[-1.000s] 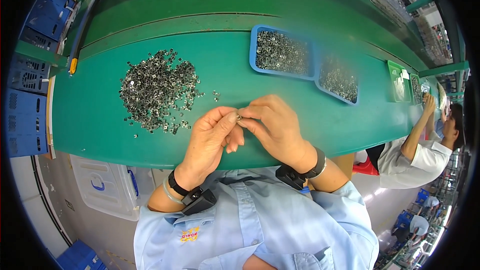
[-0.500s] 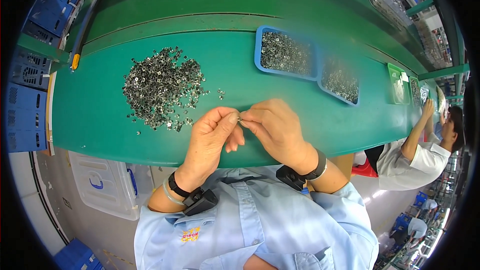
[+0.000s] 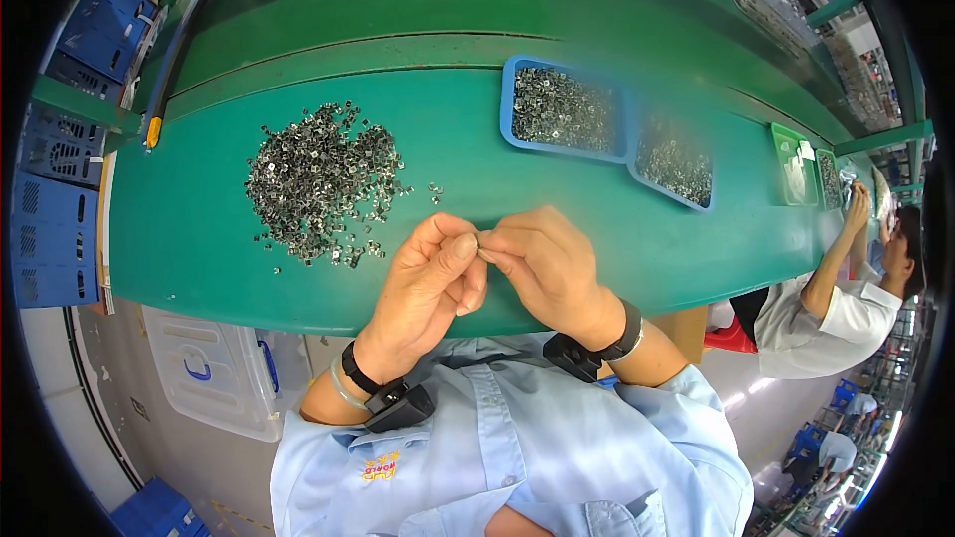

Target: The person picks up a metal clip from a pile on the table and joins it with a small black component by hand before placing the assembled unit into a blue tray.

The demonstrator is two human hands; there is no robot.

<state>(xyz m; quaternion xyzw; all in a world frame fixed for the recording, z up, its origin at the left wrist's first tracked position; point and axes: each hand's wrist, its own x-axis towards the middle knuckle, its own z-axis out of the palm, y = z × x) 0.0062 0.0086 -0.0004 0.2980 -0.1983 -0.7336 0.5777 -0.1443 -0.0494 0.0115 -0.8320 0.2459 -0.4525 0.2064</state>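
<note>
Over the green table (image 3: 676, 249), the person's left hand (image 3: 426, 273) and right hand (image 3: 552, 264) meet, thumbs and forefingers pinched narrow on 1 tiny piece (image 3: 478, 245), mostly hidden; a pile of small metal pieces (image 3: 318, 179) lies left of them; 2 blue trays (image 3: 567, 151) stand beyond, rightward.

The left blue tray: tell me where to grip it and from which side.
Best, it seems, by the left rim, the left hand coming from the left: that rim is raised and stands free, while the second tray crowds the right side and small metal parts fill the inside.
</note>
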